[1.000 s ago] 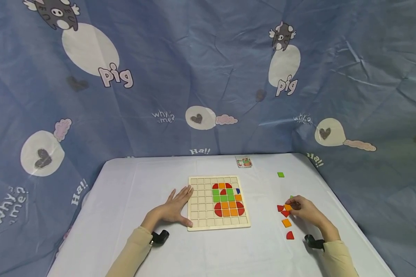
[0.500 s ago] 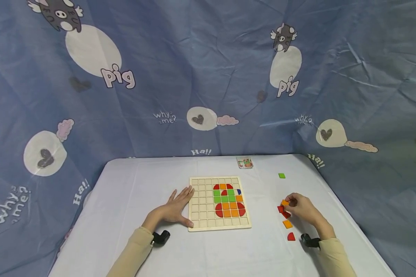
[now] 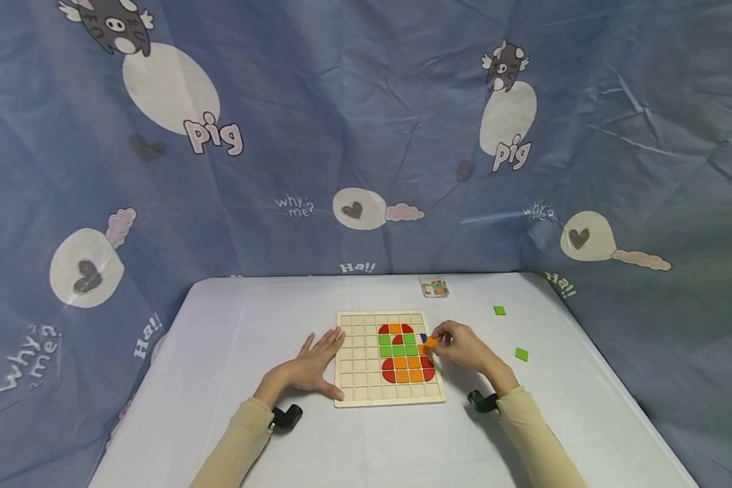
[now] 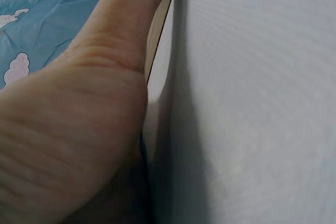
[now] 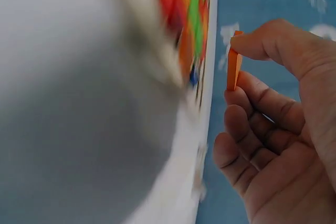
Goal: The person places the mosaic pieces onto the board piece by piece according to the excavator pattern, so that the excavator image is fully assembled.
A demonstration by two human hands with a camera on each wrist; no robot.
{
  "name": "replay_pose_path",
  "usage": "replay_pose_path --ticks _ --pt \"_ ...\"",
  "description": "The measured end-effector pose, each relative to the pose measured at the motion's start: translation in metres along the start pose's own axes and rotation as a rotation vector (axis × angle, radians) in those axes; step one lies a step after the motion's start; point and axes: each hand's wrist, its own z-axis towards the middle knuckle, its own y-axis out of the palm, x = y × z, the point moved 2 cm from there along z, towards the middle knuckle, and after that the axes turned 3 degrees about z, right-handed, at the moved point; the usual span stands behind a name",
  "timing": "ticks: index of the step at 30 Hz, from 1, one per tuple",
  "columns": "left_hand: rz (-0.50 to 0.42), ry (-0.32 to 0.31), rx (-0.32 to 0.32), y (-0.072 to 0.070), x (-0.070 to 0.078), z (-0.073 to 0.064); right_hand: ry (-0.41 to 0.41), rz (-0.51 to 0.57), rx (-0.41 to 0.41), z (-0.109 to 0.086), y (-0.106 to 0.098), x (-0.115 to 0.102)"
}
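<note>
In the head view my right hand [image 3: 466,348] pinches an orange square tile [image 5: 234,66] between thumb and fingers, just over the right edge of the wooden grid board [image 3: 360,392]. Close to it on the board are a small blue tile [image 3: 423,337] and another orange tile, partly covered. My left hand [image 3: 314,362] rests at the board's left edge, fingers spread and the thumb near the lower corner. Red, orange and green tiles fill several cells on the board's right side, among them a red quarter-round [image 3: 428,375].
Two loose green tiles lie right of my right arm, a nearer one [image 3: 521,354] and a farther one [image 3: 499,310]. A small picture card [image 3: 434,287] lies behind the board on the white tabletop [image 3: 250,318]. A blue patterned cloth [image 3: 280,122] hangs behind.
My right hand has lifted the orange tile from the loose pile and carried it left to the board. The loose red and orange tiles are now hidden behind my right arm. My left hand stays put.
</note>
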Motion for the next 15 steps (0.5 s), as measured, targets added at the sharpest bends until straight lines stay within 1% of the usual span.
replay_pose_path --ticks 4,7,11,15 --pt "-0.002 -0.006 -0.001 -0.001 0.002 0.000 -0.115 -0.013 -0.049 0.019 0.020 -0.032" --pt "-0.003 -0.005 -0.005 -0.002 0.002 0.000 -0.166 -0.037 -0.085 0.030 0.033 -0.051" --pt "0.008 0.006 -0.006 -0.002 0.002 0.000 -0.187 -0.059 -0.127 0.041 0.049 -0.065" --pt "0.014 0.003 -0.014 -0.001 0.001 0.000 -0.199 -0.082 -0.148 0.049 0.060 -0.072"
